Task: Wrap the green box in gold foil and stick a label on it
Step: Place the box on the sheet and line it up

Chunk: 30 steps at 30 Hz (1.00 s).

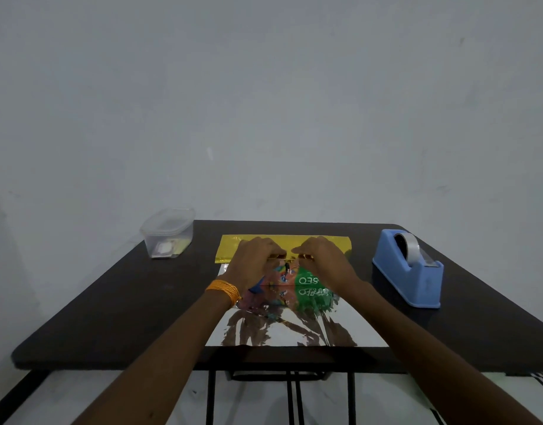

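Gold foil (230,248) folded over green box (310,280), centre frame; I note left hand (256,260) and right hand (324,256) pinching its edge. First fold, I judge; next calls for tape dispenser (408,271).

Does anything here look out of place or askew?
The clear plastic tub sits right at the far left corner of the table, seemingly partly over its edge. Otherwise nothing stands out.

Plain home-like room, bare grey wall (264,102), small dark table (110,302), blue tape dispenser (408,271)
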Each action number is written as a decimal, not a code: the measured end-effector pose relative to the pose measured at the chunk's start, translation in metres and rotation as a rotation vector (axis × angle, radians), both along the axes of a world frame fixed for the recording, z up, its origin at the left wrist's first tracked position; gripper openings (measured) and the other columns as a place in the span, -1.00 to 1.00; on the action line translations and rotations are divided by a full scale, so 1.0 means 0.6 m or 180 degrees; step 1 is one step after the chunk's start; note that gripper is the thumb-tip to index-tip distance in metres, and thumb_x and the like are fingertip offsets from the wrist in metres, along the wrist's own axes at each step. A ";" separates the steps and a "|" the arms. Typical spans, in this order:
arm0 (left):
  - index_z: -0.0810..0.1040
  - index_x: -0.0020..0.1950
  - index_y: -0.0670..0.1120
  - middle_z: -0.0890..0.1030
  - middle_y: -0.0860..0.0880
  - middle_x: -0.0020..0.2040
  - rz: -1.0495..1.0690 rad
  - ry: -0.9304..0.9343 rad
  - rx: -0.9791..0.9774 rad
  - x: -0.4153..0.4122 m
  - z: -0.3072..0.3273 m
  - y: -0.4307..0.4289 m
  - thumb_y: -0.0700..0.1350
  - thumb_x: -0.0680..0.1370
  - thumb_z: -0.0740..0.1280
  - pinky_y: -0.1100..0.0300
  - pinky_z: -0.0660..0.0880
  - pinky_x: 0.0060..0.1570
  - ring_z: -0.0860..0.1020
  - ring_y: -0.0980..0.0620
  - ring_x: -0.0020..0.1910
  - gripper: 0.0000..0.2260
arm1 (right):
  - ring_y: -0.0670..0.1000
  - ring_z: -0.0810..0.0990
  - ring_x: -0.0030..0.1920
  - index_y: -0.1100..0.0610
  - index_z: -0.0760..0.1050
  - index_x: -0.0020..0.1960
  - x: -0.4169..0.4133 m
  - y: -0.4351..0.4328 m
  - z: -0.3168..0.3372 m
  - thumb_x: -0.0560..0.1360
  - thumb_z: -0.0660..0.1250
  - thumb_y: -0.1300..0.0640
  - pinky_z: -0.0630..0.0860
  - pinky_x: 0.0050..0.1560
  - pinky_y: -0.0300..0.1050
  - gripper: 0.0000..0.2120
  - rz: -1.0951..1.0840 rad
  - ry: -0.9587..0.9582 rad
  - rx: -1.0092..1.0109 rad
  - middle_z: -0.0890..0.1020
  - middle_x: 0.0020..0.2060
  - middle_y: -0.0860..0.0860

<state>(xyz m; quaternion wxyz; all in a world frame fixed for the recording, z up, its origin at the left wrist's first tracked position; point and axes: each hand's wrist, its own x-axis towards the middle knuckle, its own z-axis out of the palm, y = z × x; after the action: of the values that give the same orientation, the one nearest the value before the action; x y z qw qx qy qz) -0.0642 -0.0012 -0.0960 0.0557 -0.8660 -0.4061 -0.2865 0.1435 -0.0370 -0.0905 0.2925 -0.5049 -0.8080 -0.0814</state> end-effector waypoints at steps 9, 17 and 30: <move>0.66 0.18 0.07 0.66 0.06 0.10 0.0078 0.0007 0.0071 0.001 -0.002 -0.004 0.06 0.53 0.42 -0.04 0.49 0.06 0.57 -0.02 0.09 -0.76 | 0.06 0.57 0.00 0.05 0.70 0.07 0.001 -0.009 0.001 0.51 0.45 0.12 0.48 -0.02 -0.02 -0.85 0.0016 0.0083 0.0033 0.68 -0.03 0.00; 0.59 0.28 0.06 0.61 0.06 0.21 0.0256 0.0096 0.0394 0.014 -0.010 -0.015 0.11 0.58 0.34 -0.04 0.40 0.19 0.49 -0.01 0.25 -0.70 | 0.06 0.59 -0.04 0.04 0.71 0.03 0.004 0.002 -0.004 0.49 0.48 0.11 0.53 -0.05 0.05 -0.87 0.0024 0.0171 0.0117 0.69 -0.09 -0.02; 0.70 0.10 -0.06 0.60 -0.03 -0.04 0.0001 -0.0134 0.0346 0.026 -0.004 -0.022 -0.14 0.57 0.37 0.03 0.46 -0.02 0.52 -0.05 0.01 -0.84 | -0.07 0.57 -0.11 0.02 0.69 -0.05 0.066 -0.008 -0.005 0.40 0.57 0.09 0.55 -0.09 -0.05 -0.86 -0.0102 0.0529 -0.0138 0.63 -0.15 -0.15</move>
<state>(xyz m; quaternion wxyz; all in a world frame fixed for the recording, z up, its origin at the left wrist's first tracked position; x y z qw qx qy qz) -0.0486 -0.0143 -0.0983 0.0940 -0.8554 -0.3911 -0.3263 0.1831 -0.0416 -0.0936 0.3462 -0.5290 -0.7743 -0.0264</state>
